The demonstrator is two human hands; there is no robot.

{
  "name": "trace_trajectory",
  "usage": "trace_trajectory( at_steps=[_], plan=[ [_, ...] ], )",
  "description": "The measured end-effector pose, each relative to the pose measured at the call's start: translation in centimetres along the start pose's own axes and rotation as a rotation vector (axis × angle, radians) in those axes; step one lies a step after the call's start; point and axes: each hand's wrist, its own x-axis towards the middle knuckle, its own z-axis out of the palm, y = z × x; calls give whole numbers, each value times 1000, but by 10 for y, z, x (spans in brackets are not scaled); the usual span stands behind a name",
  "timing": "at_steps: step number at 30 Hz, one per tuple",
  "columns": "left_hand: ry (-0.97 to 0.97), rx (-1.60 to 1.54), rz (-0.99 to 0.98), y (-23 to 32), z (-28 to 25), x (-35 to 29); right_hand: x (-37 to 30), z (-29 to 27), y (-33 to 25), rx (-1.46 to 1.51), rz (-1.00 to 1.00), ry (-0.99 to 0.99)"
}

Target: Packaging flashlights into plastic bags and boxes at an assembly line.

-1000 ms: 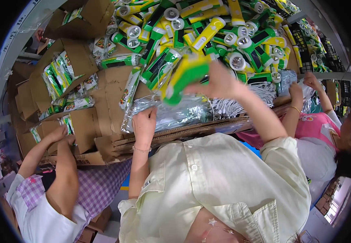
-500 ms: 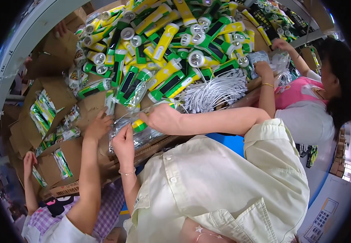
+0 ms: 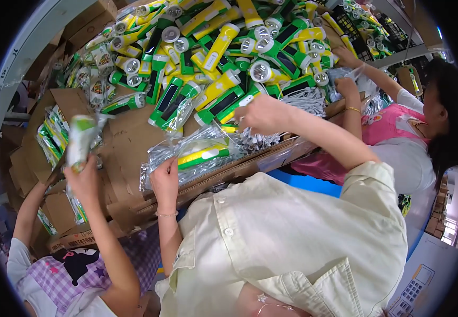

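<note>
In the head view, a long yellow-and-green plastic flashlight with white marks lies aslant among shiny, clear plastic bags. At its left end, the left hand has thumb and forefinger close together; what they pinch cannot be told. The right hand curls near thin white cables, its grip hidden.

Dark print on carton edge; marks on grey frame.
</note>
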Motion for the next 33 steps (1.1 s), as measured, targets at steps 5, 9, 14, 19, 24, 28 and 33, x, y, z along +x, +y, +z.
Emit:
trace_trajectory(
  at_steps=[5, 9, 14, 19, 24, 28, 33],
  plan=[
    [-1, 3, -11, -1, -4, 2, -27, 32, 20, -381, -99, -232],
    [28, -13, 48, -21, 6, 5, -28, 15, 22, -350, -93, -296],
    [-23, -29, -49, -10, -1, 7, -26, 26, 21, -423, -175, -378],
    [-17, -10, -36, -16, 0, 7, -29, 17, 24, -403, -161, -388],
    [-2, -8, 1, -21, 6, 12, -7, -67, 14, -206, -7, 92],
    [-16, -17, -109, -16, 1, 10, 43, -89, -37, 903, 139, 603],
    [-5, -103, 1, -26, 8, 15, 94, 34, -74, 1464, 184, 489]
  ],
)
